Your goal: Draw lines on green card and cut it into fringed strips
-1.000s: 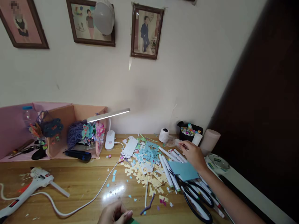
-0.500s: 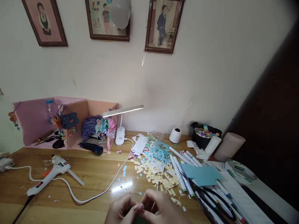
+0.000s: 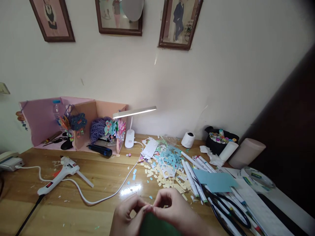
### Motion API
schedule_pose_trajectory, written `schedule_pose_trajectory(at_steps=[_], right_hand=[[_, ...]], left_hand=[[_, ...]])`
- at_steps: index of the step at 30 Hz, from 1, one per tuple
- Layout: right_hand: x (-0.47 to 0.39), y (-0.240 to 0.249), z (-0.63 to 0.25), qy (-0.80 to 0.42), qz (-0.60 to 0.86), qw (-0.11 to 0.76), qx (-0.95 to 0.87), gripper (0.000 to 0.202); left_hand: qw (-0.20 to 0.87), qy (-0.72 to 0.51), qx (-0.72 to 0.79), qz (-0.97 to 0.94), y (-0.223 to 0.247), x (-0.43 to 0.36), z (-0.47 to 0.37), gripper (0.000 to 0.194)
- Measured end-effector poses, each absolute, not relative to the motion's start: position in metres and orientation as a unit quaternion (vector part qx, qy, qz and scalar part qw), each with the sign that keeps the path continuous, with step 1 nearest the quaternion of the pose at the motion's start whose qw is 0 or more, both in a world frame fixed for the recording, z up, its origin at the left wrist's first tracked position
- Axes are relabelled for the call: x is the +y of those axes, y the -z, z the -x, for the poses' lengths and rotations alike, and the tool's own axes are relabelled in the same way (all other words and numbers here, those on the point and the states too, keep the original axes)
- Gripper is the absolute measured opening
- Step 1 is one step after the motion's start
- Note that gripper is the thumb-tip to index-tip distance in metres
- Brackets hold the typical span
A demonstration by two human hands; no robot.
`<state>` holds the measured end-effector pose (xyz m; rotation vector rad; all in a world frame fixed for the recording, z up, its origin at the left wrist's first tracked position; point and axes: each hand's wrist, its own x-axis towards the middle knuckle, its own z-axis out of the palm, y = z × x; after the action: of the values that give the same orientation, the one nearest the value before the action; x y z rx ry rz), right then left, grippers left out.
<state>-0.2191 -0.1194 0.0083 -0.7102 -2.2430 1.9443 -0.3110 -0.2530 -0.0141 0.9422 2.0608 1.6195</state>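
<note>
Since a second ago, the right hand point(image 3: 173, 208) has come from beside the marker pot point(image 3: 213, 147) to the bottom centre, meeting the left hand point(image 3: 126, 213). Both pinch a green piece point(image 3: 157, 226) by its top edge there. Handling looks under way; what remains cannot be told. Beyond lie paper scraps point(image 3: 169, 159) mid-frame, a blue card point(image 3: 215, 181) right of centre, a glue gun point(image 3: 57, 179) lower left.

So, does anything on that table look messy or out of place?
Yes: paper scraps lie strewn loose on the table, and black-handled scissors lie across jumbled white markers to their right, which looks untidy.
</note>
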Motion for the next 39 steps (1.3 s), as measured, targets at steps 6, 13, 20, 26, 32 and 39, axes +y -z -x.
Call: schedule_pose_trajectory(at_steps=[6, 13, 20, 26, 32, 39], right_hand=[[-0.112, -0.015, 0.206, -0.629, 0.232, 0.007, -0.742, 0.012], [-0.100, -0.009, 0.176, -0.657, 0.279, -0.044, -0.699, 0.013], [-0.094, -0.004, 0.164, -0.646, 0.229, -0.059, -0.726, 0.020], [-0.108, -0.010, 0.168, -0.421, 0.183, 0.017, -0.888, 0.025], [-0.106, 0.010, 0.147, -0.360, 0.244, 0.099, -0.895, 0.024], [-0.075, 0.020, 0.116, -0.408, 0.273, 0.084, -0.867, 0.034]], left_hand=[[0.201, -0.559, 0.717, -0.364, 0.003, -0.256, 0.309, 0.024], [0.232, -0.562, 0.716, -0.343, 0.007, -0.252, 0.318, 0.025], [0.270, -0.581, 0.700, -0.315, 0.010, -0.248, 0.320, 0.033], [0.295, -0.575, 0.701, -0.301, 0.009, -0.248, 0.327, 0.040], [0.403, -0.545, 0.672, -0.299, 0.018, -0.247, 0.330, 0.043], [0.480, -0.504, 0.635, -0.335, 0.019, -0.247, 0.325, 0.044]])
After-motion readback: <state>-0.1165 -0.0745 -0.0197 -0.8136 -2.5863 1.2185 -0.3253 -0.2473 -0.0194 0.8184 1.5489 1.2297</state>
